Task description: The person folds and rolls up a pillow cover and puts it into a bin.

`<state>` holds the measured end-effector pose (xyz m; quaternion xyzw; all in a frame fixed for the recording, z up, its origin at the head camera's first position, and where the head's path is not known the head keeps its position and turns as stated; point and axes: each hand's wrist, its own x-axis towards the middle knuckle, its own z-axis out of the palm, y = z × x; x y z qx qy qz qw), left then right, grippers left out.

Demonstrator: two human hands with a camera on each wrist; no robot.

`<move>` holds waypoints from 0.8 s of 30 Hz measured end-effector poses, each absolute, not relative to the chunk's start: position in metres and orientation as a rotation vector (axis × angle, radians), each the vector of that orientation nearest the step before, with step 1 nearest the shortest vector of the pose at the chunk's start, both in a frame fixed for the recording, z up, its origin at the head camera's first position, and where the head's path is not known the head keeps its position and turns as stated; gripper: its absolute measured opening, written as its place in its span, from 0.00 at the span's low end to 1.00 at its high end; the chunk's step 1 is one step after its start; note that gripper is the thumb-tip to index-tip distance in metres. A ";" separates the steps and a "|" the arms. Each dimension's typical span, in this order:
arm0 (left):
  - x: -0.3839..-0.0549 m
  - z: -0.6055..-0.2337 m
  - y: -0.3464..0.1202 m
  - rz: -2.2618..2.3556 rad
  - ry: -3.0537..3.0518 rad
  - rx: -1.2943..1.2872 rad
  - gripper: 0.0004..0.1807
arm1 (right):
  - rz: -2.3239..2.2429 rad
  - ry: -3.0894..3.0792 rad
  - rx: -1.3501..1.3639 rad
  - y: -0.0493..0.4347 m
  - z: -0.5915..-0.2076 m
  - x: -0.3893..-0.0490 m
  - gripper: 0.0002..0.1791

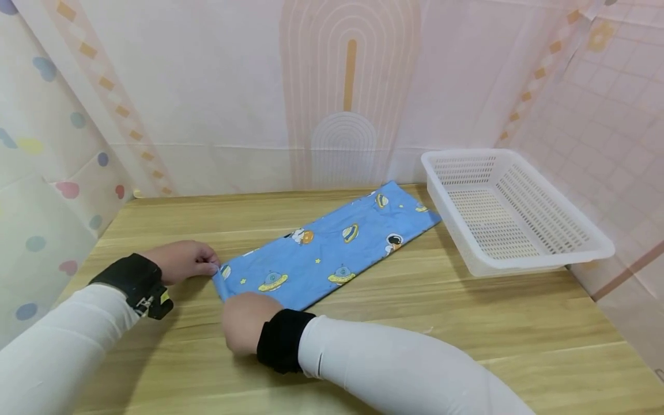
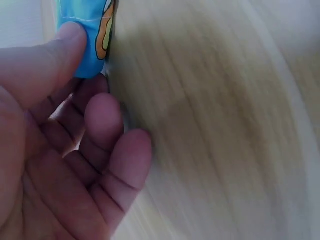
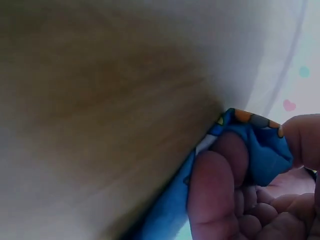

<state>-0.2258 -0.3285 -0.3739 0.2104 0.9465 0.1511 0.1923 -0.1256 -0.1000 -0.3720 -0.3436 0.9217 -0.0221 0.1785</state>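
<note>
A long folded blue cloth [image 1: 311, 253] with a print of planets, flying saucers and astronauts lies slantwise on the table. At its near left corner my left hand [image 1: 184, 260] pinches the edge; the left wrist view shows the thumb pressed on the cloth's stitched hem [image 2: 87, 37]. My right hand [image 1: 249, 323] grips the near end at the other corner. In the right wrist view the bunched cloth [image 3: 265, 150] sits between the thumb and curled fingers [image 3: 212, 185]. The head view hides the right fingertips behind the back of that hand.
A white slotted plastic basket [image 1: 519, 253] stands at the right rear, close beside the cloth's far end. Behind the wooden table [image 1: 441, 346] hangs a pale patterned wall covering [image 1: 233, 98]. More patterned covering closes off the left and right sides.
</note>
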 end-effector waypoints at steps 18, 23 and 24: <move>-0.233 -0.373 -0.312 0.353 2.635 0.511 0.15 | -0.203 2.545 -0.849 -0.088 -0.373 -0.129 0.27; -0.233 -0.373 -0.309 0.347 2.650 0.501 0.16 | -0.277 2.541 -0.670 -0.089 -0.372 -0.127 0.12; -0.234 -0.374 -0.309 0.343 2.655 0.495 0.17 | -0.305 2.542 -0.618 -0.090 -0.372 -0.126 0.23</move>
